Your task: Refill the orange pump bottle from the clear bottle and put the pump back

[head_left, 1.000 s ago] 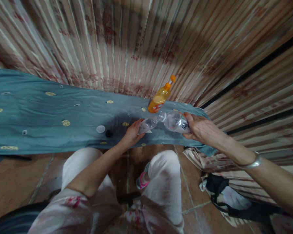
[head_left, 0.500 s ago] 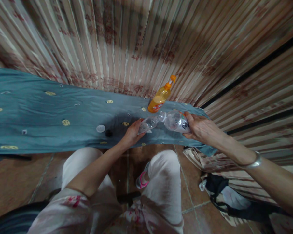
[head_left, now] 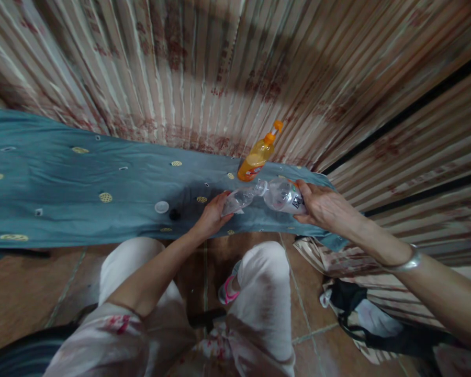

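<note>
We look down from head height at a long table under a teal cloth (head_left: 63,193) dotted with small yellow motifs, set against a pleated, striped curtain (head_left: 204,68).

Toward the middle of the cloth lie a small white cap (head_left: 161,207) and, just beside it on the right, a small dark cap (head_left: 175,214), both loose and apart from our hands.

Next comes our left hand (head_left: 214,214), curled around the base of a slim clear bottle (head_left: 241,199), which tilts with its open mouth pointing up and to the right. That mouth meets the mouth of a wider clear bottle (head_left: 279,195), tipped down toward it. Our right hand (head_left: 324,208) is wrapped around that bottle's labelled lower end, with a metal bangle (head_left: 406,262) on the wrist. Both bottles hang just above the cloth near the table's front edge.

Just behind them stands an orange bottle (head_left: 257,157) with an orange cap, untouched.

Below are pale trousers, a pink shoe and a tiled floor, with a dark bag (head_left: 361,314) lying at the right.

We judge this to be the pouring step, with liquid passing from the wider bottle into the slim one, though no stream is clear enough to see. The next move calls for keeping the two mouths lined up and touching, raising the right hand's end gently, then reaching for a cap.
</note>
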A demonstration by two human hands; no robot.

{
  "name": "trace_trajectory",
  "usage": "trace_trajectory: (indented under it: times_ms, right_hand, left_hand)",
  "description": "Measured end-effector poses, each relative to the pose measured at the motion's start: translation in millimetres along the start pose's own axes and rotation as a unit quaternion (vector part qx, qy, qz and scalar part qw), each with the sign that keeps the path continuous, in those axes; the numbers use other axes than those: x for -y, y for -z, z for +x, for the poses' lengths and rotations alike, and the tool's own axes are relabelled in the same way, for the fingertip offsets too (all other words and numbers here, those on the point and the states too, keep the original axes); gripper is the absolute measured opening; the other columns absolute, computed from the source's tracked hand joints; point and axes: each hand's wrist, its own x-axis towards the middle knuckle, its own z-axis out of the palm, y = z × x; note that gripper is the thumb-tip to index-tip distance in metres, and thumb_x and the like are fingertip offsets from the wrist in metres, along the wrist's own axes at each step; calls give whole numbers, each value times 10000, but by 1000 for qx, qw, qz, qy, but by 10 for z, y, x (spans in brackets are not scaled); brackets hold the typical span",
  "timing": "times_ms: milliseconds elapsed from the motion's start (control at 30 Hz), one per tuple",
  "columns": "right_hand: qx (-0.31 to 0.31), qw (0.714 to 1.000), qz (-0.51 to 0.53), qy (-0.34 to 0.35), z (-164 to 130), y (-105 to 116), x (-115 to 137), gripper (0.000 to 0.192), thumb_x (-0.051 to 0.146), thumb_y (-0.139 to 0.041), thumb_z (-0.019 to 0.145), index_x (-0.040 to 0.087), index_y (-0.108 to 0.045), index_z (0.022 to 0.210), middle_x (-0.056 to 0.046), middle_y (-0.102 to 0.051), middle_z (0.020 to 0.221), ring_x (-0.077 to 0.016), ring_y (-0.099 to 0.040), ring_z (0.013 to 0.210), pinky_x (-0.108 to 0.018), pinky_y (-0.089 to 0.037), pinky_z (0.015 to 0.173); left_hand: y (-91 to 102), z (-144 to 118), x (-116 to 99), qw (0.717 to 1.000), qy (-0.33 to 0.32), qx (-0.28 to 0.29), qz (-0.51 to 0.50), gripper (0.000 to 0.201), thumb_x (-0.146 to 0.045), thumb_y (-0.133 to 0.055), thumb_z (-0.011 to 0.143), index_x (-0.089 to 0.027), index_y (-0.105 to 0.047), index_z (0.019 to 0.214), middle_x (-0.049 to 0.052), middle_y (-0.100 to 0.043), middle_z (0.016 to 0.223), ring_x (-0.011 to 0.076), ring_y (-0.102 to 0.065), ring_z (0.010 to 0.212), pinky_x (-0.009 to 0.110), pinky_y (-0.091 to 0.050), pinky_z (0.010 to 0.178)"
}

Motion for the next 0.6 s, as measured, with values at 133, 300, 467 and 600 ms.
trace_trajectory:
  times_ms: [133,300,467,600]
  right_hand:
    - [-1,1000,5,-3,1,-19,-3,676,432,-713,876,56,-439,1366,-204,-718,1049,-341,-705,953,-375,-497,839]
    - [4,1000,1,-6,8,-24,1,660,422,-712,869,44,-459,1346,-206,-716,1043,-335,-703,941,-372,-494,834]
    - [5,1000,5,-3,5,-10,2,678,412,-715,870,48,-442,1372,-207,-719,1049,-339,-703,947,-377,-496,827]
    - [0,1000,8,1,-1,-21,-13,687,420,-713,878,45,-437,1382,-214,-716,1062,-334,-701,948,-374,-494,836]
  left_hand:
    - [-3,-4,10,1000,-5,-3,1,668,-247,-703,859,-222,-440,1472,147,-628,1442,298,-637,1320,487,-524,1135]
    - [-12,-8,21,1000,-5,-5,5,677,-263,-701,862,-220,-428,1481,157,-609,1469,310,-621,1345,505,-512,1146]
    - [-12,-14,20,1000,-2,-5,1,682,-269,-700,865,-219,-426,1487,159,-615,1462,310,-624,1340,505,-506,1155]
    - [-12,-19,25,1000,-5,-6,-3,675,-284,-697,877,-231,-429,1495,152,-610,1468,309,-611,1359,502,-502,1159]
